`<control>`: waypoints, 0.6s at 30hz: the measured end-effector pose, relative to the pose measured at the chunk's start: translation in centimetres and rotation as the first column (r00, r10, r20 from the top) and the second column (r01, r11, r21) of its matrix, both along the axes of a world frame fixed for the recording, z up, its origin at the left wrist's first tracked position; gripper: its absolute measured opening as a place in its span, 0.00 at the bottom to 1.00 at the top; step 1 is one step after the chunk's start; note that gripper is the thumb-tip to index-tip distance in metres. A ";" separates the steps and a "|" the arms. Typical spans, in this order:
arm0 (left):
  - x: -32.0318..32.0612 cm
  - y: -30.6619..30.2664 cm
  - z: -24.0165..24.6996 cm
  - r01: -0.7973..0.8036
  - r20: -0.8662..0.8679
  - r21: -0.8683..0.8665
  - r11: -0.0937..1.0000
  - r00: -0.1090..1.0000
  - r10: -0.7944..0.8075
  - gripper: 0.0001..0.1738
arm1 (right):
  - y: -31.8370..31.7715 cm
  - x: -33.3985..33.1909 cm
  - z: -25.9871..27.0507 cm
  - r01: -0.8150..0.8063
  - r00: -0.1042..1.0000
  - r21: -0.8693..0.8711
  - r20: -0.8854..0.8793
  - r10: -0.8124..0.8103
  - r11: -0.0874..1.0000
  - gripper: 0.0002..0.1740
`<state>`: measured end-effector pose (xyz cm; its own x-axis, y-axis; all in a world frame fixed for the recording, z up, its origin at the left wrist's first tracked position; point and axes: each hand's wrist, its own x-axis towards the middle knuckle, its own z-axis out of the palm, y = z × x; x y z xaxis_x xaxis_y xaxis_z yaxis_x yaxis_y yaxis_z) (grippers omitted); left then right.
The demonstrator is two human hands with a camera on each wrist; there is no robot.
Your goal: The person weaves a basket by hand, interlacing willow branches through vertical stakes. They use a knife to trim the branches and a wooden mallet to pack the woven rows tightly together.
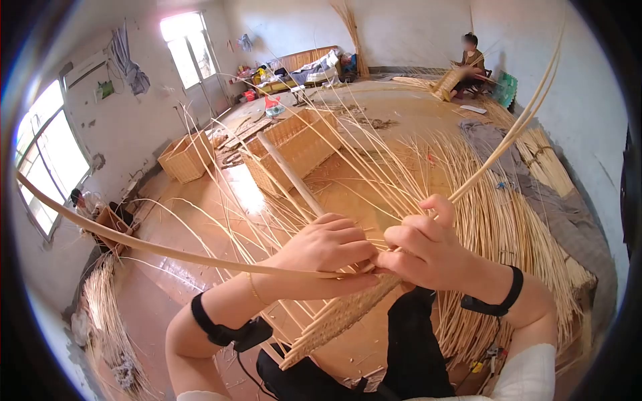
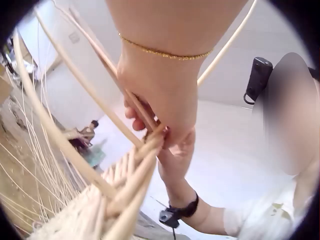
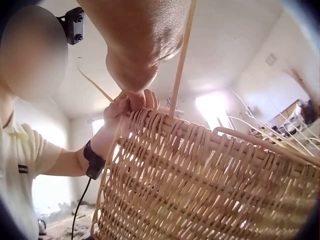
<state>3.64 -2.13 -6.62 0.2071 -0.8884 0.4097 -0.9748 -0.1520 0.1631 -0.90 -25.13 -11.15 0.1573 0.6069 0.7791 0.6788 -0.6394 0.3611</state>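
A woven wicker panel (image 1: 334, 321) with a braided rim stands between the person's knees; its weave fills the lower part of the right wrist view (image 3: 200, 185). At the rim, the left hand (image 1: 328, 247) grips the edge and the rods there, its fingers curled over them. Right beside it, the right hand (image 1: 424, 247) pinches a rod at the same corner, fingertips meeting the left hand's. One thick rod (image 1: 154, 250) runs out to the left under the left hand. In the left wrist view, the left hand (image 2: 160, 100) hides part of the rods at the rim (image 2: 145, 150).
Long loose rods (image 1: 508, 234) lie heaped at the right beside a grey cloth (image 1: 535, 194). Ahead stand two wicker baskets (image 1: 301, 144), with a pole (image 1: 291, 174) slanting in front. Two other people sit farther off, at left and back right. Upright rods fan out beyond the hands.
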 end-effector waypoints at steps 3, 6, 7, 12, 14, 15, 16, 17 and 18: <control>-0.1 -0.2 -0.6 -0.018 -0.053 -0.005 1.000 0.998 0.018 0.13 | 0.0 0.0 0.0 0.013 1.000 0.006 0.005 -0.013 1.000 0.07; -0.2 -0.6 -1.2 -0.029 -0.043 -0.102 0.994 0.999 0.025 0.13 | -0.2 0.1 0.0 0.024 1.000 0.007 0.001 -0.024 1.000 0.07; -0.2 -0.5 -0.9 -0.045 -0.053 -0.076 0.996 0.998 0.041 0.12 | -0.1 0.1 -0.1 0.016 1.000 0.006 0.003 -0.016 1.000 0.07; -0.5 -0.8 -1.1 -0.071 -0.120 -0.097 0.993 0.991 0.059 0.11 | -0.2 0.4 -0.4 0.000 1.000 0.016 0.003 0.000 1.000 0.06; -0.7 -0.8 -0.6 -0.059 -0.196 -0.035 0.998 0.979 0.051 0.11 | -0.4 0.2 -0.5 0.005 1.000 0.032 -0.013 -0.004 0.999 0.05; -0.5 -0.8 -0.7 -0.045 -0.207 -0.016 0.999 0.977 0.041 0.11 | -0.5 -0.1 -0.4 -0.032 0.999 0.023 -0.032 0.032 0.999 0.05; -0.3 -1.0 -0.9 -0.031 -0.181 -0.042 0.999 0.983 0.023 0.09 | -0.8 -0.4 -0.4 -0.066 0.996 0.018 -0.053 0.066 0.998 0.06; 0.0 -1.2 -1.1 -0.015 -0.159 -0.067 0.998 0.987 0.004 0.09 | -1.2 -0.6 -0.5 -0.047 0.996 0.041 -0.071 0.049 0.998 0.06; 0.2 -1.2 -0.8 0.020 -0.174 -0.013 1.000 0.985 -0.022 0.07 | -1.6 -0.8 -0.4 -0.096 0.992 0.026 -0.081 0.098 0.995 0.07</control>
